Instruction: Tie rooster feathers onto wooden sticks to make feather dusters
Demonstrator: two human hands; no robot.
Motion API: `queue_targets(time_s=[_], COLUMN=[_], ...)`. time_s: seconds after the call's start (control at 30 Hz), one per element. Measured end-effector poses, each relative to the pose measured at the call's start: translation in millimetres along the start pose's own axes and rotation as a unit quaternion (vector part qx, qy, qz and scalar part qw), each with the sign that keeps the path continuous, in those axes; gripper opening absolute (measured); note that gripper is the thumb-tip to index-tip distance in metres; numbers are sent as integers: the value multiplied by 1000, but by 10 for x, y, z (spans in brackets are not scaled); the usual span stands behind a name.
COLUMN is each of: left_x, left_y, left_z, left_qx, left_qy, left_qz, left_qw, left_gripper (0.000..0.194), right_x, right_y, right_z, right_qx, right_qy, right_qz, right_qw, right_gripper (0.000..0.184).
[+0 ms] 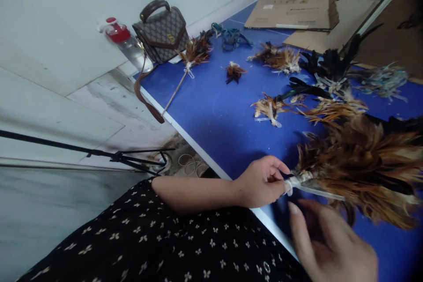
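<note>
My left hand (262, 180) pinches the white-wrapped stem end of a big brown feather bundle (360, 167) that lies over the blue table (214, 114). The thumb and fingers are closed on the wrapped end. My right hand (330, 242) hovers just below it at the near edge, fingers stretched out and apart, holding nothing. A thin clear strip (322, 192) sticks out from the wrapped stem toward the right hand.
Several smaller feather bunches (269, 106) and black feathers (330, 64) lie scattered across the table. A patterned handbag (161, 31) and a red-capped bottle (125, 42) stand at the far left corner. Flattened cardboard (297, 9) lies at the back. A tripod leg (99, 154) stands on the floor.
</note>
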State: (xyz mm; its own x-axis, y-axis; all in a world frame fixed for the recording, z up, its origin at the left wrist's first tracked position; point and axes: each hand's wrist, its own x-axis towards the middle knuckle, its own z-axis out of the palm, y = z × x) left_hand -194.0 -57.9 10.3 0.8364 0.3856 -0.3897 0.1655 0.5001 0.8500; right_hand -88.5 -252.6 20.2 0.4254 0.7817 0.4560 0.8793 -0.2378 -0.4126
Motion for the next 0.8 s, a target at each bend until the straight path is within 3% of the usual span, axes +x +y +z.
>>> queue_targets(time_s=[0.07,0.17,0.37,0.67,0.8], left_x=[-14,-32,-34,-5,13], left_y=[32,37,-56,-3,5], left_z=[12,8,-35,-79,-81], left_qx=[3,7,4,-75,-112], left_qy=[-6,-17,-47,-85,-73], left_qz=[-1,4,11,-50,-69], left_qw=[1000,1000,999,992,989], left_gripper=[42,38,39,78,82], right_x=[71,154,175,50,50], right_y=[-78,-83,-122,-108,-129], right_z=[109,206,147,83,67], right_qx=[-19,32,169,141,130], right_qy=[-18,-26,-32,-26,-12], right_qz=[-25,-28,-10,65,70], right_qw=[999,999,985,987,989], right_gripper=[37,27,28,35,28])
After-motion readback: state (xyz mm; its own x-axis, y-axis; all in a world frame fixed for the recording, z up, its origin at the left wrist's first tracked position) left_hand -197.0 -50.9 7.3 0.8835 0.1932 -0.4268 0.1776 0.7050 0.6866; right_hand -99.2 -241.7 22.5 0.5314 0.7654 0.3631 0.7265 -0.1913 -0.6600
